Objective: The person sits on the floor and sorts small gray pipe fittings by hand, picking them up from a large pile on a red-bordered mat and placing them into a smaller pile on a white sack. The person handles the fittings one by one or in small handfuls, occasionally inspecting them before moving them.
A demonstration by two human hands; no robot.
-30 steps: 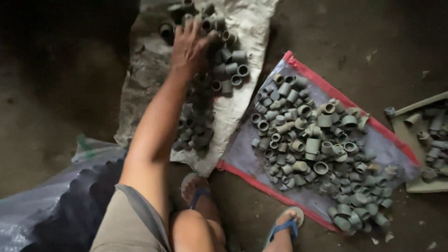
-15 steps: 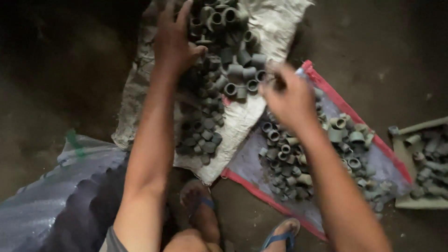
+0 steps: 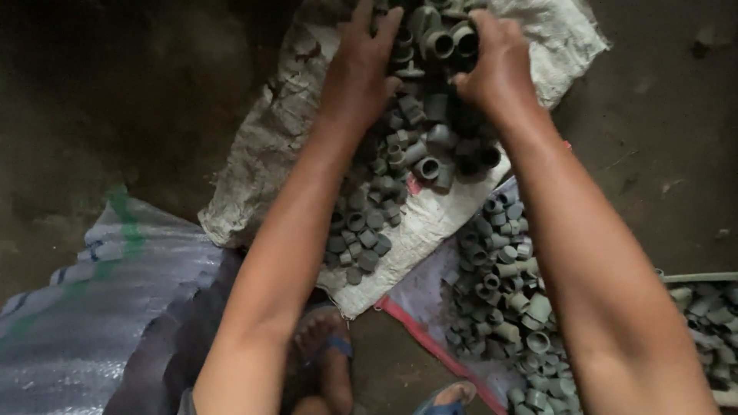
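Grey plastic pipe fittings (image 3: 430, 92) lie heaped on a dirty white sack (image 3: 254, 169), and both the left hand (image 3: 361, 65) and the right hand (image 3: 492, 65) are cupped around the top of the heap, fingers curled onto the pieces. Most of that pile remains (a second lot (image 3: 500, 284) covers the red-edged sheet (image 3: 415, 307) beside it). Half a second ago the right hand hovered over that sheet; now it has joined the left.

This looks like a small, dim workshop or sorting place, probably for plumbing parts. Heaps of grey pipe fittings (image 3: 430, 146) lie on woven sacks (image 3: 261, 169) spread over a bare dirt floor (image 3: 115, 100), and the person works low in sandals (image 3: 330, 346).
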